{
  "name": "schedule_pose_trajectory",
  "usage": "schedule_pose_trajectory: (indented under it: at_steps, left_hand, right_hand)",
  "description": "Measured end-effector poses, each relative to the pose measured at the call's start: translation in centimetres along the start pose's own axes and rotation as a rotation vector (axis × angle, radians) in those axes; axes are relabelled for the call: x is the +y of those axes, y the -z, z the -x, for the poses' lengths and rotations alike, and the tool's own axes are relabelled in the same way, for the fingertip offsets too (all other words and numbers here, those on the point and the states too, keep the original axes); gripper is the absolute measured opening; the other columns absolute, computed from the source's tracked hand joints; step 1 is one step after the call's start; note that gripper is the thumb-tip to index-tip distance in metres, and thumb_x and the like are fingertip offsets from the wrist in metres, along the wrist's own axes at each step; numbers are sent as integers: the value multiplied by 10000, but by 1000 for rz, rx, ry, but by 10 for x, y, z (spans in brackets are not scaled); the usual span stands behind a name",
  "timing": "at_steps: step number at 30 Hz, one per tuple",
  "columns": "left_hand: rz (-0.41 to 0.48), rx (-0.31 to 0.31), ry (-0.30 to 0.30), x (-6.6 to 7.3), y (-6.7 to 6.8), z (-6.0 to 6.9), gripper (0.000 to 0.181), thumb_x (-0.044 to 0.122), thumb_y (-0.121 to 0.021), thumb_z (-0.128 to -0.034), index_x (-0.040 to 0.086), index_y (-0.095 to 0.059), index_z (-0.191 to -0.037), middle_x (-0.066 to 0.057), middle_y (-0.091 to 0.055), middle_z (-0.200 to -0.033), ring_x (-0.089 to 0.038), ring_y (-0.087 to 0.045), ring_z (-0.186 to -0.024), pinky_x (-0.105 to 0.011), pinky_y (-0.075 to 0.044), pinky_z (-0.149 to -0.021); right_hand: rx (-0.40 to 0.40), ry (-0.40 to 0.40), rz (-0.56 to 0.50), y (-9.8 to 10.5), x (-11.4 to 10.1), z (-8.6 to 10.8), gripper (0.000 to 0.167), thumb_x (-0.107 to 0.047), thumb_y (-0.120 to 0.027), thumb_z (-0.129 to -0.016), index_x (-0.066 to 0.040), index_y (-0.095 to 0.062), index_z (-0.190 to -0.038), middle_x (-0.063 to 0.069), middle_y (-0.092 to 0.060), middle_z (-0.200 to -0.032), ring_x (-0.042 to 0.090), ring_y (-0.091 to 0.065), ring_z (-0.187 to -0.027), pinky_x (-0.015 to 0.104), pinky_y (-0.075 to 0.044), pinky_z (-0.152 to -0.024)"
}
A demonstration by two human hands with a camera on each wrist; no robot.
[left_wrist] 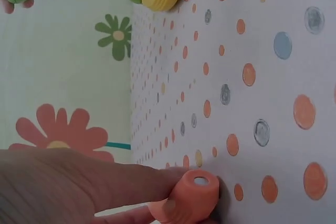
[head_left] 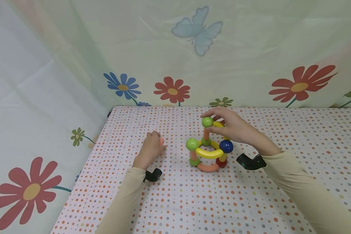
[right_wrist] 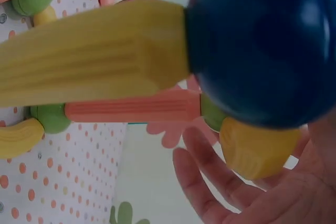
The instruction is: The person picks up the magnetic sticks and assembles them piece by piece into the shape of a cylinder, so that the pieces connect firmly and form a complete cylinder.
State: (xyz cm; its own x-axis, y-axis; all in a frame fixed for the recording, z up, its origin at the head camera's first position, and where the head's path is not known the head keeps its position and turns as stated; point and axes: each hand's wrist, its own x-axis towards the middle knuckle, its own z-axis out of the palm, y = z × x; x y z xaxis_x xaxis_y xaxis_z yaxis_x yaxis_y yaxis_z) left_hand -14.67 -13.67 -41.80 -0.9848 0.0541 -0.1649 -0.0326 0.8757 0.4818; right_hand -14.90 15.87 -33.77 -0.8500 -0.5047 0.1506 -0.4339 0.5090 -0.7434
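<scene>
My left hand (head_left: 150, 149) rests low over the table, left of the toy frame, and grips a short orange magnetic rod (left_wrist: 191, 200). A metal disc shows in the rod's end; its rest is hidden by the fingers. My right hand (head_left: 234, 125) reaches over the back of a frame of magnetic rods and balls and holds its raised green ball (head_left: 207, 122), beside a yellow curved rod (head_left: 218, 124). Below that ball stands an upright orange rod (head_left: 206, 134). Another green ball (head_left: 192, 144) and a blue ball (head_left: 226, 146) are joined by a yellow curved rod (head_left: 209, 153).
At the frame's base are a red ball (head_left: 221, 162), a green ball (head_left: 194, 161) and an orange curved rod (head_left: 208, 168). A dotted cloth covers the table (head_left: 175, 201). Behind it hangs a flowered curtain (head_left: 240, 65). Black camera mounts (head_left: 251, 162) sit at both wrists.
</scene>
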Motion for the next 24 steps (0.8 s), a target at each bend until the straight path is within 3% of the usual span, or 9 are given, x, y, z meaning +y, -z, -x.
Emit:
schedule_pose_trajectory:
  at_steps: [6,9,14,19,24]
  left_hand:
    - [93,7,-21,0,-2,-1,154,22,-701,-957,-64,-656,-1076,-160,-591,-1010,-279,-568,-904,-346,-515,-759]
    - [125,17,-52,1,-3,-3,142,44,-675,-980,-53,-647,-1080,-156,-587,-1005,-263,-571,-862,-314,-505,-704]
    - [211,16,-131,8,0,-8,234,85,-654,-1012,-34,-629,-1212,-172,-669,-1067,-222,-631,-820,-290,-528,-677]
    - [366,-58,-167,31,13,-12,353,136,-724,-999,25,-615,-1316,-133,-697,-1160,-224,-719,-932,-315,-585,-736]
    - [418,-127,-263,60,27,-13,378,203,-766,-979,78,-650,-1316,-91,-702,-1201,-221,-696,-1045,-339,-598,-810]
  right_hand:
    - [9,-27,14,-1,0,2,389,-43,-766,-950,6,-654,-1320,210,-629,-1348,402,-621,-1172,593,-526,-992]
    - [17,-33,30,0,1,4,406,-47,-767,-951,11,-644,-1333,221,-619,-1358,413,-623,-1173,599,-529,-981]
    - [24,-29,39,0,1,5,408,-46,-771,-947,15,-646,-1331,226,-620,-1356,417,-631,-1165,594,-539,-972]
    - [23,-45,31,-2,1,4,402,-34,-763,-949,8,-648,-1333,220,-620,-1358,419,-626,-1173,593,-539,-971]
    - [25,-51,26,-2,2,4,406,-15,-756,-949,6,-640,-1338,210,-618,-1363,416,-629,-1181,589,-538,-977]
